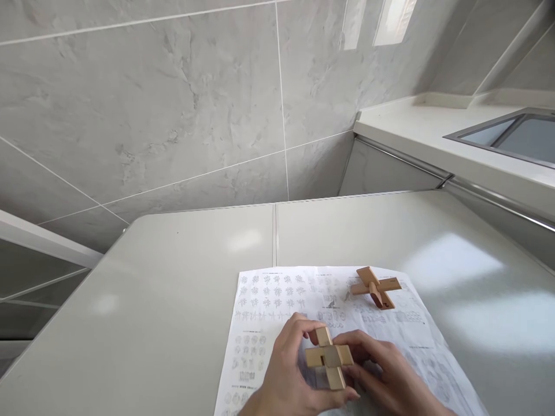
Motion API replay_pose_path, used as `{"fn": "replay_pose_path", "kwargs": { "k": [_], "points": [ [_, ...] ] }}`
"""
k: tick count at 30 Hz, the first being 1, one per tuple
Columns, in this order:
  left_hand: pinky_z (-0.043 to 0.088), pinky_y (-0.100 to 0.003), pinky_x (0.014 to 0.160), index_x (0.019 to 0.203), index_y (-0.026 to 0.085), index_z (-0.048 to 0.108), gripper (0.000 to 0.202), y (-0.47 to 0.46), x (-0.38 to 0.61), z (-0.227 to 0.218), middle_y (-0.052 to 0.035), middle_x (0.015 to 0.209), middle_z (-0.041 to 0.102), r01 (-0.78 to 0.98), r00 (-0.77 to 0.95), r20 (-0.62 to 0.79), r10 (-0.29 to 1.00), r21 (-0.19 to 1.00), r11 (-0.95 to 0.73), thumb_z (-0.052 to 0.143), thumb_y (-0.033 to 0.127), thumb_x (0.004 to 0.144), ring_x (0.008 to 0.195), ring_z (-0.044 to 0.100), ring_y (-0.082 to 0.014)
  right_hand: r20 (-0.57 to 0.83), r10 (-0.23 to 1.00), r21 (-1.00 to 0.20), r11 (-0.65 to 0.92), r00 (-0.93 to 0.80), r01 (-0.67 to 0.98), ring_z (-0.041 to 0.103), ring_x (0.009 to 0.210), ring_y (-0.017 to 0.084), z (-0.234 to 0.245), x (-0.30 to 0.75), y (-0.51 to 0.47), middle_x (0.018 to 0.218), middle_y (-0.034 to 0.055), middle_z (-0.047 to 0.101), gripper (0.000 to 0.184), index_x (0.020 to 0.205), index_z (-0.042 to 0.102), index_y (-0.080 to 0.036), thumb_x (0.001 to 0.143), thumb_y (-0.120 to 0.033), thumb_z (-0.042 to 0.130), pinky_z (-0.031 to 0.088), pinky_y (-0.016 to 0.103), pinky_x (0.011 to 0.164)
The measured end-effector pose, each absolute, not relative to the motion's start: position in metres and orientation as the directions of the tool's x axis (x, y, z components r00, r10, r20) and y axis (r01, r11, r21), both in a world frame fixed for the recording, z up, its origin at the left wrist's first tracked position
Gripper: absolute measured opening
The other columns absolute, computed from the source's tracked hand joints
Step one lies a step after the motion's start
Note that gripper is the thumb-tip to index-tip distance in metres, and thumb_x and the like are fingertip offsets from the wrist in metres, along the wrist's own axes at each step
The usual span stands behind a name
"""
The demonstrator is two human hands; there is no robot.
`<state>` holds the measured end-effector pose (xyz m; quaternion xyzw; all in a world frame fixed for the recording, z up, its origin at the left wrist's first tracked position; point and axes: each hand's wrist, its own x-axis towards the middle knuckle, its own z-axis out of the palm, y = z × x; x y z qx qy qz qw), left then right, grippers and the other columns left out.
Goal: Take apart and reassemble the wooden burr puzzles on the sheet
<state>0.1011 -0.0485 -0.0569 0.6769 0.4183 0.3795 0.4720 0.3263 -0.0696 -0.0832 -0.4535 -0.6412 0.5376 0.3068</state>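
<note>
Now your left hand [286, 370] grips the pale, cross-shaped wooden block puzzle [332, 356] between thumb and fingers, your right hand [384, 370] pinching its right side; it sits between both hands, above the white printed paper sheet [228, 370], near the reddish-brown wooden cross [373, 288].

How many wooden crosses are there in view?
2: a paler cross between the left hand and right hand, and a browner cross beyond them on the printed sheet.
</note>
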Motion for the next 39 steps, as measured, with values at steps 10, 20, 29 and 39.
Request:
{"fn": "replay_pose_path", "kwargs": {
  "k": [10, 20, 29, 39],
  "points": [
    [0.050, -0.038, 0.084, 0.119, 0.026, 0.064, 0.071, -0.046, 0.098, -0.053, -0.0047, 0.106, 0.064, 0.284, 0.387, 0.012, 0.922, 0.950, -0.132, 0.096, 0.068, 0.072, 0.095, 0.062, -0.0250, -0.103, 0.920, -0.971, -0.010, -0.378, 0.240, 0.077, 0.078, 0.024, -0.092, 0.327, -0.070, 0.080, 0.0017, 0.079, 0.021, 0.119, 0.073, -0.026, 0.110, -0.037, 0.057, 0.058, 0.030, 0.071],
    [0.054, -0.040, 0.088, 0.114, 0.027, 0.067, 0.069, -0.042, 0.093, -0.049, -0.0037, 0.107, 0.069, 0.404, 0.408, -0.008, 0.913, 0.898, -0.172, 0.098, 0.067, 0.068, 0.099, 0.066, -0.0268, -0.034, 0.940, -0.945, 0.080, -0.340, 0.316, 0.072, 0.068, 0.020, -0.092, 0.328, -0.068, 0.085, 0.0031, 0.081, 0.023, 0.118, 0.079, -0.026, 0.109, -0.039, 0.062, 0.057, 0.027, 0.065],
    [0.056, -0.041, 0.085, 0.114, 0.027, 0.064, 0.066, -0.042, 0.096, -0.055, -0.0020, 0.098, 0.073, 0.461, 0.453, 0.147, 0.880, 0.806, -0.371, 0.098, 0.062, 0.071, 0.090, 0.067, -0.0253, 0.147, 0.924, -0.903, 0.272, -0.353, 0.334, 0.070, 0.069, 0.019, -0.086, 0.328, -0.065, 0.084, 0.0024, 0.076, 0.019, 0.117, 0.078, -0.027, 0.109, -0.037, 0.065, 0.058, 0.026, 0.065],
    [0.058, -0.044, 0.086, 0.118, 0.027, 0.064, 0.070, -0.039, 0.095, -0.052, -0.0046, 0.107, 0.073, 0.480, 0.484, 0.191, 0.854, 0.758, -0.441, 0.104, 0.054, 0.066, 0.095, 0.068, -0.0276, 0.228, 0.906, -0.884, 0.346, -0.357, 0.313, 0.071, 0.067, 0.018, -0.084, 0.327, -0.065, 0.083, 0.0013, 0.074, 0.017, 0.121, 0.077, -0.030, 0.110, -0.034, 0.065, 0.059, 0.024, 0.064]
  ]
}}
